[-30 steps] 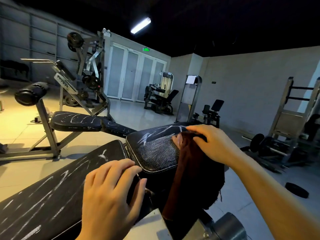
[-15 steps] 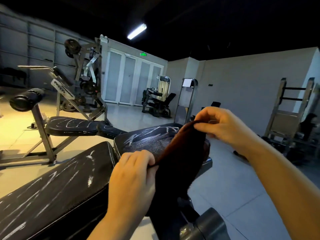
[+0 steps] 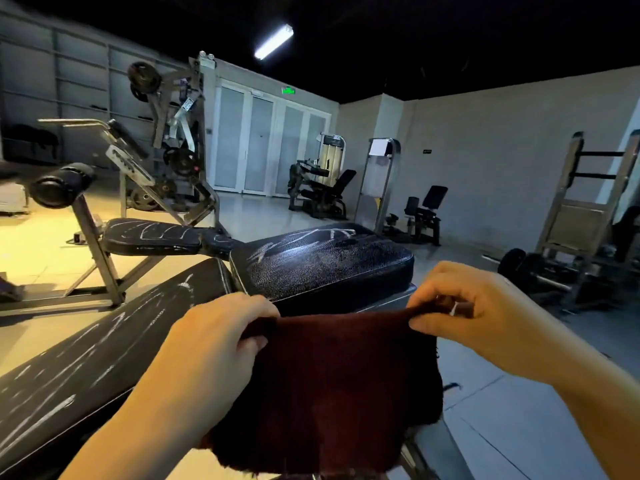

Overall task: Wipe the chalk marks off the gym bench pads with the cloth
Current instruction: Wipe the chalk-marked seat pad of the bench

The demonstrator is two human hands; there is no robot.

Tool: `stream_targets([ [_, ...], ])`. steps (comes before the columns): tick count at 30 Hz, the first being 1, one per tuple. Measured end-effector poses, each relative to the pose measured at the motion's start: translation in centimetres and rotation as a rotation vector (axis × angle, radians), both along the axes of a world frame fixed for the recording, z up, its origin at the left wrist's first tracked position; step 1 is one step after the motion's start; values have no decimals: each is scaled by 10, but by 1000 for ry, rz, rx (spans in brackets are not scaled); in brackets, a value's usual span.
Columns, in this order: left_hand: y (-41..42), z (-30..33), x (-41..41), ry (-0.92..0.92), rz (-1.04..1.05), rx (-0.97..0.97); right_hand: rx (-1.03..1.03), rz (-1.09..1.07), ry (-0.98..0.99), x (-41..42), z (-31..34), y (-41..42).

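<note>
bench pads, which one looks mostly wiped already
The seat pad just beyond the cloth: chalk only at its far edge. The long pad and far bench pad are streaked all over.

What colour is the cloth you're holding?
Dark red, almost maroon cloth, seen in the head view.

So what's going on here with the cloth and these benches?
A person is cleaning chalk off gym bench pads. Both hands, left and right, pinch the top corners of a dark red cloth, stretched out in the air. The seat pad ahead and the long back pad both show chalk streaks.
</note>
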State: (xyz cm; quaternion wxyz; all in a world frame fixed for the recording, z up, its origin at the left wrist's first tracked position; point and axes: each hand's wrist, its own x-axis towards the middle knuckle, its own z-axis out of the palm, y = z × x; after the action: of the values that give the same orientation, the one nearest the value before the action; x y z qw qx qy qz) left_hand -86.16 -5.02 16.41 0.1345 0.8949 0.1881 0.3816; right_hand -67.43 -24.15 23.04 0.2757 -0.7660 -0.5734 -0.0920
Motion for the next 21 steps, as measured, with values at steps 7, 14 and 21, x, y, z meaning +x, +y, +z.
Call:
stream_targets([
  [7,22,45,66,-243,33,345,124,-32,255,4,-3,-1],
  [14,17,-15,102,-162,301,449,71,-215,562,45,-35,-24],
  [21,12,-39,103,31,428,546,192,-166,578,68,-61,-27],
])
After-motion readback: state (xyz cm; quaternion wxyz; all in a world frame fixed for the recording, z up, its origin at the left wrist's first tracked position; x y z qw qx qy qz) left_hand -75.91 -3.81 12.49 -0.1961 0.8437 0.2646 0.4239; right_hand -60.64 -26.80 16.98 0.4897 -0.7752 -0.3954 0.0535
